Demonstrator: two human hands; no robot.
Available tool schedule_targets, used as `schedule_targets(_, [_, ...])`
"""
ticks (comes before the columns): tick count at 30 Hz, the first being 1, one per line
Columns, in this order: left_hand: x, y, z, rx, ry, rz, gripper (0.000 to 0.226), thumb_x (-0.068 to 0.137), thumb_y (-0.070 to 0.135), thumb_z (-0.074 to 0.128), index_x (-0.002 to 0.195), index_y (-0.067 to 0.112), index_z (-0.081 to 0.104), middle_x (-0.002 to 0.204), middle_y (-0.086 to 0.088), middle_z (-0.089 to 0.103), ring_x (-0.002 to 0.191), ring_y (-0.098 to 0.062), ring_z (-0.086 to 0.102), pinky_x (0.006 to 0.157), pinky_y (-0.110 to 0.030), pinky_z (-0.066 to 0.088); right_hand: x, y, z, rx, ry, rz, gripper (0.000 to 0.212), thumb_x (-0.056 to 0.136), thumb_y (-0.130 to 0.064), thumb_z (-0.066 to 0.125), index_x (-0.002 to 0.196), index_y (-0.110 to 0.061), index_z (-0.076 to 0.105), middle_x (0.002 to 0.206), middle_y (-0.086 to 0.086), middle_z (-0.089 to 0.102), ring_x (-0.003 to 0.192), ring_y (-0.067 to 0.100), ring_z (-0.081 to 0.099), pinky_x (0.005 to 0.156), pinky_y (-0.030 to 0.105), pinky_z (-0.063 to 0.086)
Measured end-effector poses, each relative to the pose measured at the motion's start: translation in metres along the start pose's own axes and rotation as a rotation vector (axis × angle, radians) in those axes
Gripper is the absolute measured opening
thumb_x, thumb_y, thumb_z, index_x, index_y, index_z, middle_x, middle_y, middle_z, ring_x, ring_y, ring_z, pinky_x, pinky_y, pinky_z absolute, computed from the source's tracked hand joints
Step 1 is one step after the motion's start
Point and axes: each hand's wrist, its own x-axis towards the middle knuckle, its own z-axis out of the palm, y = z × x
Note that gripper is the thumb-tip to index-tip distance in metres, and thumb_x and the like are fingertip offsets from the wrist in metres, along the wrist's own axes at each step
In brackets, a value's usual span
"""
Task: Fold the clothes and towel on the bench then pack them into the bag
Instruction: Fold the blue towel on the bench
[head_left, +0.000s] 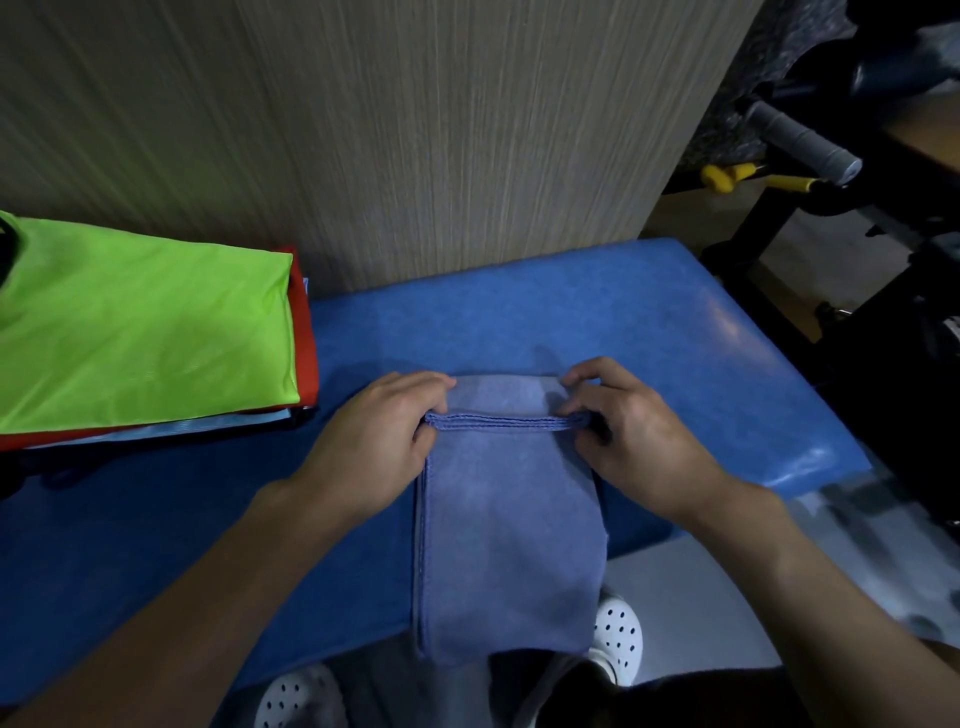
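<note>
On the bench (649, 312), near its front edge: towel (506, 519), folded into a long narrow strip, its near end hanging off the bench over the person's shoes.
Towel state: several layers; stitched hems stacked in a line across the strip, a short flap lying beyond that line toward the wall side of the bench.
Left hand (379, 441): at the left end of the hem line, fingers curled and pinching the stacked edges.
Right hand (634, 436): at the right end of the hem line, thumb and fingers pressed together on the same edges.
Handling (judged): light, soft, limp; layers likely to slide and skew if lifted from one point.
Best hold (judged): both ends of the hem line, all layers caught together, edges kept square.
Left part of bench: stack of folded clothes (135, 332), green piece on top, well apart from the towel.
Bag: not in view.
</note>
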Motion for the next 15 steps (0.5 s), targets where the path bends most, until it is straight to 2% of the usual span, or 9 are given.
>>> schedule_targets(1, [-0.0001,-0.0002,-0.0002,-0.013,-0.013,-0.007,0.015,0.082,0.0,0.062,0.086,0.014,0.057,0.13,0.005,0.063,0.117,-0.019,0.058,0.094,-0.033,0.046,-0.0003,-0.0014,-0.0017,0.021,-0.014,0.015,0.009,0.087,-0.014,0.063,0.093,-0.014,0.07,0.123,-0.006,0.049,0.075,0.012,0.058,0.072,0.034,0.052])
schedule_targets(3, [0.0002,0.0033,-0.0023,-0.081,-0.048,-0.043,0.012,0.08,0.027,0.064,0.084,0.018,0.057,0.129,0.01,0.059,0.115,-0.013,0.056,0.095,-0.034,0.045,-0.0004,-0.0036,-0.0045,0.053,-0.063,0.084,0.031,0.093,-0.045,0.053,0.09,-0.018,0.069,0.126,-0.01,0.044,0.098,0.003,0.056,0.082,0.017,0.045])
schedule_targets(4, [0.0005,0.0054,-0.0035,-0.107,-0.059,-0.072,0.025,0.078,0.045,0.061,0.083,0.02,0.058,0.126,0.013,0.058,0.114,-0.009,0.055,0.095,-0.031,0.044,-0.0001,-0.0042,-0.005,0.075,-0.076,0.117,0.042,0.093,-0.054,0.045,0.087,-0.018,0.067,0.127,-0.01,0.045,0.108,0.0,0.052,0.084,0.01,0.039])
schedule_targets(6, [0.0017,0.0067,-0.0031,-0.155,-0.05,-0.121,0.043,0.079,0.064,0.05,0.077,0.022,0.059,0.118,0.015,0.056,0.112,-0.003,0.054,0.093,-0.027,0.043,0.0013,-0.005,-0.0034,0.097,-0.065,0.145,0.039,0.095,-0.05,0.045,0.084,-0.016,0.062,0.124,-0.005,0.05,0.112,0.004,0.051,0.083,0.002,0.032])
schedule_targets(8, [0.0028,0.0059,-0.0013,-0.195,-0.012,-0.157,0.039,0.085,0.058,0.054,0.074,0.021,0.057,0.108,0.01,0.056,0.109,-0.009,0.056,0.091,-0.03,0.044,0.0026,-0.0046,0.0001,0.091,-0.039,0.145,0.019,0.093,-0.034,0.061,0.09,-0.015,0.059,0.114,-0.004,0.054,0.098,0.01,0.055,0.078,0.003,0.035])
schedule_targets(9, [0.0033,0.0043,0.0001,-0.208,0.002,-0.171,0.03,0.087,0.049,0.062,0.076,0.021,0.057,0.103,0.008,0.056,0.107,-0.013,0.056,0.091,-0.033,0.044,0.0035,-0.005,0.0009,0.102,-0.037,0.153,0.017,0.09,-0.028,0.066,0.097,-0.015,0.058,0.11,-0.004,0.054,0.093,0.011,0.054,0.076,0.004,0.036])
schedule_targets(11, [0.0044,0.0043,0.0013,-0.191,-0.013,-0.203,0.017,0.088,0.034,0.071,0.094,0.024,0.059,0.103,0.01,0.057,0.107,-0.016,0.053,0.092,-0.034,0.044,0.0046,-0.0056,0.0003,0.159,-0.056,0.202,0.032,0.087,-0.022,0.071,0.113,-0.016,0.053,0.105,-0.008,0.052,0.089,0.008,0.05,0.074,0.004,0.035])
schedule_targets(13, [0.0052,0.0057,0.0005,-0.175,-0.069,-0.25,0.043,0.087,0.034,0.072,0.125,0.025,0.054,0.118,0.011,0.054,0.115,-0.014,0.048,0.1,-0.033,0.04,0.0055,-0.006,-0.0016,0.213,-0.086,0.247,0.052,0.086,-0.02,0.072,0.13,-0.02,0.044,0.116,-0.009,0.051,0.095,0.008,0.048,0.078,0.006,0.034])
schedule_targets(15, [0.0074,0.0043,-0.0004,-0.165,-0.123,-0.306,0.065,0.088,0.037,0.071,0.143,0.02,0.044,0.128,0.007,0.045,0.124,-0.015,0.04,0.108,-0.03,0.033,0.0061,-0.0064,-0.0016,0.239,-0.111,0.273,0.069,0.086,-0.018,0.072,0.143,-0.023,0.033,0.126,-0.006,0.046,0.106,0.011,0.046,0.09,0.016,0.036])
